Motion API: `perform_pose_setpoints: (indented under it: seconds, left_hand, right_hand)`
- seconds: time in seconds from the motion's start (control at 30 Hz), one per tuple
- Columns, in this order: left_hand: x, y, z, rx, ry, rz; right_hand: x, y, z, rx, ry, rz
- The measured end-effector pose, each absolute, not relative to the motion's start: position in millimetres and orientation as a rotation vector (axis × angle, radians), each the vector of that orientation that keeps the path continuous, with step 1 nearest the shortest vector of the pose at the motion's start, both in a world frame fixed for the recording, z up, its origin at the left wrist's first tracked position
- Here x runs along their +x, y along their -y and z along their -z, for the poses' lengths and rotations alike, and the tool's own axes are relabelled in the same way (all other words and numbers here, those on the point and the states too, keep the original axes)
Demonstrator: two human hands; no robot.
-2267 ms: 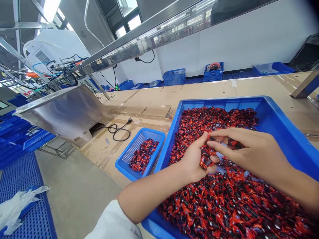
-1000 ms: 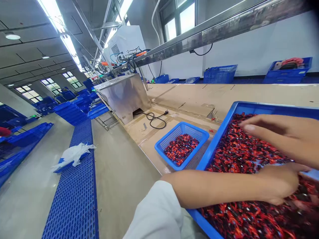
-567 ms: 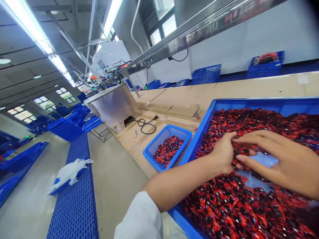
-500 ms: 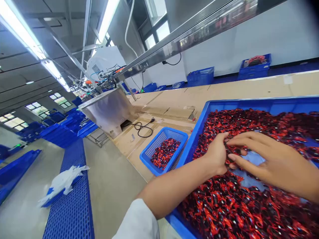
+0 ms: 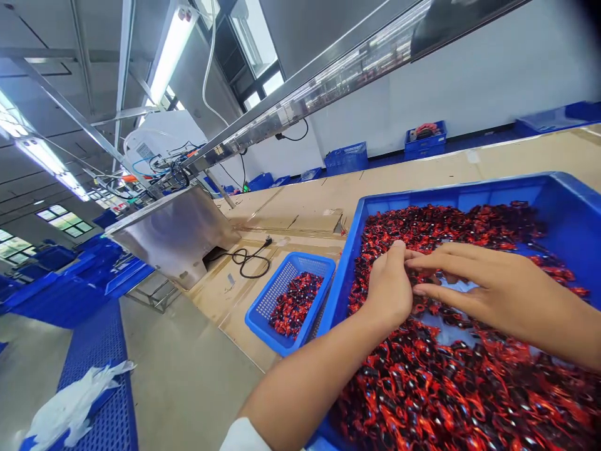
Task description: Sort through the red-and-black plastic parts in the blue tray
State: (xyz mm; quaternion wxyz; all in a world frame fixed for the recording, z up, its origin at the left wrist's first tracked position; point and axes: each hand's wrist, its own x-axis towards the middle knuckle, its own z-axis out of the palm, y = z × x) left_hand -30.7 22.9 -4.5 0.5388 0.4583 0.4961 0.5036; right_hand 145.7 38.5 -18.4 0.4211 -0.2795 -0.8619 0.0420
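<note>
Both of my hands are over a large blue tray (image 5: 350, 250) filled with small, shiny red-and-black parts (image 5: 422, 388). My left hand (image 5: 390, 285) is turned edge-up with its fingers curled away from view; whatever it holds is hidden. From the other side my right hand (image 5: 488, 285) meets it, fingers stretched out and slightly bent. Its thumb and forefinger tips are apart at the left palm, and I see no part clearly between them. Below the hands, a pale patch of tray bottom (image 5: 453, 332) shows among the parts.
Left of the tray stands a small blue perforated basket (image 5: 267, 297) with similar parts. A black cable (image 5: 253, 263) lies on the cardboard-covered table (image 5: 300, 200), near a steel machine housing (image 5: 173, 232). A metal rail (image 5: 305, 106) crosses overhead. Blue crates (image 5: 346, 158) stand along the wall.
The camera view has swung to the right, so the scene sits further left and more of the tray's right side shows. My hands remain together over the parts.
</note>
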Motion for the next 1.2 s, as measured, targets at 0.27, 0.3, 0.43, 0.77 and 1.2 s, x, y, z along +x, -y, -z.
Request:
perform_pose_setpoints:
  seconds: [0.27,0.3,0.43,0.77,1.2]
  left_hand:
    - [-33,-12,-16,1.094,-1.228,-1.087]
    - [-33,-12,-17,1.081,-1.232,-1.081]
    - [-32,-15,-15,0.977,-1.203,-1.077]
    - [-30,-14,-30,0.870,-1.037,-0.977]
    - [-29,-12,-17,1.010,-1.052,-1.176]
  right_hand:
    - [149,-33,7,-0.649,2.199,-0.183]
    - [149,-32,5,-0.627,2.200,-0.171]
    - [150,-27,-1,-0.551,2.180,-0.052]
    - [152,-31,-14,-0.679,2.061,-0.134]
    - [151,-41,-13,-0.713,2.099,-0.223]
